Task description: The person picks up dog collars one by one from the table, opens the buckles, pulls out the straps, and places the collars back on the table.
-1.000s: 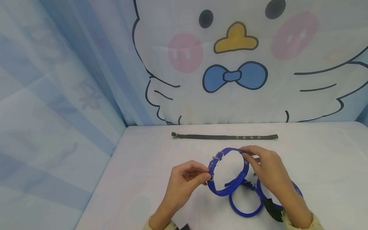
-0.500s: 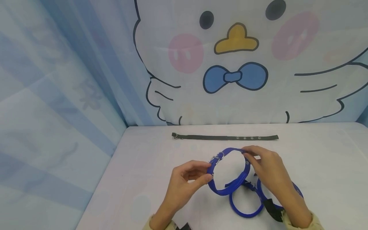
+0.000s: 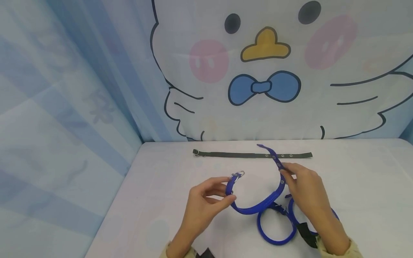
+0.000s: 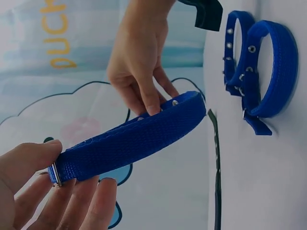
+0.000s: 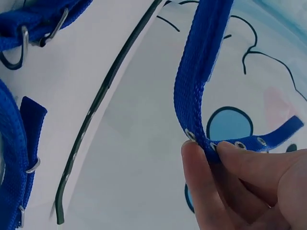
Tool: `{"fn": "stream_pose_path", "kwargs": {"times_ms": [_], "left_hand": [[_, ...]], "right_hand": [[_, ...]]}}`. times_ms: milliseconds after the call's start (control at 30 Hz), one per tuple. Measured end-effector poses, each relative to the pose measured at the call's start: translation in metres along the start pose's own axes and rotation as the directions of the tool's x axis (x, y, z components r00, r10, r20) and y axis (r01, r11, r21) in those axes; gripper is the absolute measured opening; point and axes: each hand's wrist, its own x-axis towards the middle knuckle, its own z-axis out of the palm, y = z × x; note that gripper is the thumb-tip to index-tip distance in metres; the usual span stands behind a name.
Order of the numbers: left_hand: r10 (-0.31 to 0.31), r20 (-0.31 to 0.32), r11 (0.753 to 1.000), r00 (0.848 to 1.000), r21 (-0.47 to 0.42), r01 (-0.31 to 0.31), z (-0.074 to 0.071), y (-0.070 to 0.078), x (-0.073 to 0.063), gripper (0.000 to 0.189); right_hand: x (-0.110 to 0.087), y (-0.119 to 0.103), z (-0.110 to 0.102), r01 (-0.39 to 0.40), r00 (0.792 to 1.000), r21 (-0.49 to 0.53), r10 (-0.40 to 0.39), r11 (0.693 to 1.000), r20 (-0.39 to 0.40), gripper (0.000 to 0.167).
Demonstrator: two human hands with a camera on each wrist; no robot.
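Observation:
A blue collar point(image 3: 255, 209) with a metal buckle and eyelets hangs unfastened between both hands, above the table. My left hand point(image 3: 204, 206) pinches its buckle end between thumb and fingers; in the left wrist view the thumb presses by the metal fitting. My right hand point(image 3: 304, 184) pinches the eyelet end, its free tip pointing up and away. The right wrist view shows the strap point(image 5: 189, 96) bending at those fingertips, with several eyelets along the tail. Part of the grip is hidden behind the right fingers.
Two more blue collars, both looped, lie below: one ring point(image 3: 277, 243) near the middle, another point(image 3: 291, 211) partly under the right forearm. A dark green strap point(image 3: 232, 154) with eyelets lies straight along the table's back. A cartoon-printed curtain point(image 3: 258, 122) hangs behind.
The held collar was a closed loop with its strap through the buckle. Now the strap end is out and sticks up, the loop is open, and the hands are slightly farther apart.

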Motion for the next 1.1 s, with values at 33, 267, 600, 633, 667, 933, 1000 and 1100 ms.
{"fn": "stream_pose_path", "kwargs": {"times_ms": [33,267,600,633,667,933,1000,1100], "left_hand": [[0.008,-0.010,1.000,1.000,0.014,-0.008,-0.001,0.000,0.000,0.037],[0.028,-0.055,0.998,0.998,0.053,-0.025,-0.006,0.000,0.002,0.038],[0.047,-0.054,0.994,0.997,0.099,-0.041,-0.011,0.003,0.002,0.043],[0.046,-0.050,0.994,0.998,0.104,-0.041,-0.011,0.003,0.002,0.044],[0.047,-0.047,0.993,0.998,0.107,-0.042,-0.011,0.003,0.002,0.044],[0.061,-0.024,0.985,0.998,0.166,-0.056,-0.008,0.004,0.002,0.048],[0.075,-0.019,0.980,0.997,0.188,-0.070,-0.007,0.005,0.002,0.049],[0.099,-0.014,0.973,0.995,0.210,-0.094,-0.006,0.007,0.002,0.050]], "right_hand": [[0.000,0.001,0.000,-0.003,1.000,0.002,0.003,1.000,-0.003,0.025],[0.004,0.006,0.000,-0.024,0.999,0.031,0.023,0.999,0.048,0.030],[0.004,0.010,-0.003,-0.074,0.989,-0.004,0.073,0.997,0.125,0.045],[0.004,0.011,-0.003,-0.074,0.989,-0.016,0.075,0.997,0.128,0.047],[0.003,0.011,-0.003,-0.073,0.989,-0.037,0.077,0.997,0.127,0.048],[0.000,0.000,0.005,0.004,0.993,-0.061,0.003,0.998,0.122,0.049],[0.000,-0.009,0.010,0.039,0.980,0.056,-0.050,0.998,0.192,0.049],[0.001,-0.023,0.020,0.048,0.937,0.255,-0.131,0.966,0.322,0.051]]}}
